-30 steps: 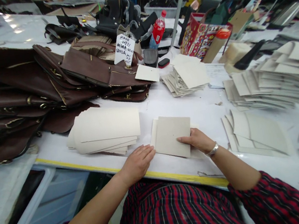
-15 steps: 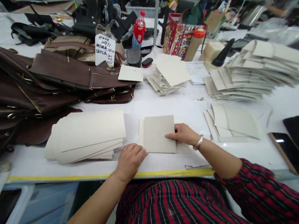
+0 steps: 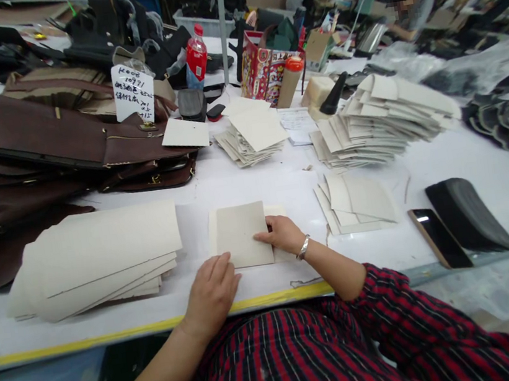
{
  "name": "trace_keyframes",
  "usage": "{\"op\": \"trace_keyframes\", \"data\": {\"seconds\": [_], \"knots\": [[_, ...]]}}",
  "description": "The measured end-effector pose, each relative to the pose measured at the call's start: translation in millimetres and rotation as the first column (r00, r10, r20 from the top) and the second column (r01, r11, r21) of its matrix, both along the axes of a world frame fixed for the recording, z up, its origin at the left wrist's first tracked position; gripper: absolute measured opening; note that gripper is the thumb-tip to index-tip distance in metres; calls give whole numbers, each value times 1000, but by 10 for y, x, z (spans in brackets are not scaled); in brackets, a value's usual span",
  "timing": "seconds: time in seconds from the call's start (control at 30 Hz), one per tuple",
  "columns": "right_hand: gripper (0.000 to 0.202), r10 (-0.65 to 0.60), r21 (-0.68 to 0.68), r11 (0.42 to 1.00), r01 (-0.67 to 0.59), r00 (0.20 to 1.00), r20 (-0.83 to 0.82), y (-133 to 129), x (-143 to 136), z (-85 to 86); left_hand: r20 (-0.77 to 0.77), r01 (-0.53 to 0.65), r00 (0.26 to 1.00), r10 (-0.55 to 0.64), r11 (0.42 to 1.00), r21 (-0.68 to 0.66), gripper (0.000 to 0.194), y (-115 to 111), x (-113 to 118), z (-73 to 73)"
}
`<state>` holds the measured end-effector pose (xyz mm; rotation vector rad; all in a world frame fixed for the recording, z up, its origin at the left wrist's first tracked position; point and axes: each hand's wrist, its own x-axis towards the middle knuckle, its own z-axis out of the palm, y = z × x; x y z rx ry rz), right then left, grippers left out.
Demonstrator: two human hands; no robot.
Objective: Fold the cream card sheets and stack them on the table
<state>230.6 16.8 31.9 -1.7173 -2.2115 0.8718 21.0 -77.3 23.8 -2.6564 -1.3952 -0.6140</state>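
Note:
A square cream cardboard piece lies in front of me over other pale pieces, whose edges show on its left and right. My right hand grips its right edge, thumb on top and the other fingers partly hidden. Near its lower left corner, my left hand rests on the table with fingers stretched out and holds nothing. To the left lies a stack of large cream cardboard sheets. A smaller group of curved pieces sits to the right.
Brown leather bags pile up at the left behind a handwritten tag. Farther back are square cards, a red-capped bottle and a patterned bag. A large cardboard stack and a phone are at the right.
The camera view has turned to the right, so the table's contents appear farther left. Both hands keep nearly the same places at the cardboard piece.

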Motion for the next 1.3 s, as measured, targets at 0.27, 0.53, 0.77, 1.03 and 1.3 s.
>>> {"op": "trace_keyframes", "data": {"seconds": [0.27, 0.53, 0.77, 1.03, 1.3], "knots": [[26, 3, 39, 999, -5, 998, 68, -12, -24, 81, -162, 141, 970, -183, 960, -241, 36, 46, 377, 52], [32, -170, -337, 936, 100, 968, -186, 193, 62, 105, 0, 152, 987, -159, 946, -285, 27, 198, 214, 108], [34, -160, -346, 932, 107, 979, -129, 219, 53, 38, 79, -130, 988, 135, 989, -70, 43, 517, -131, -57], [34, -134, -381, 919, 97, 988, -71, 278, 56, 9, -60, -124, 992, 115, 973, -196, 53, 584, -159, -65], [35, -98, -397, 916, 65, 993, -61, 327, 48, 9, -83, -75, 995, 59, 976, -206, 45, 664, -168, -62]]}}
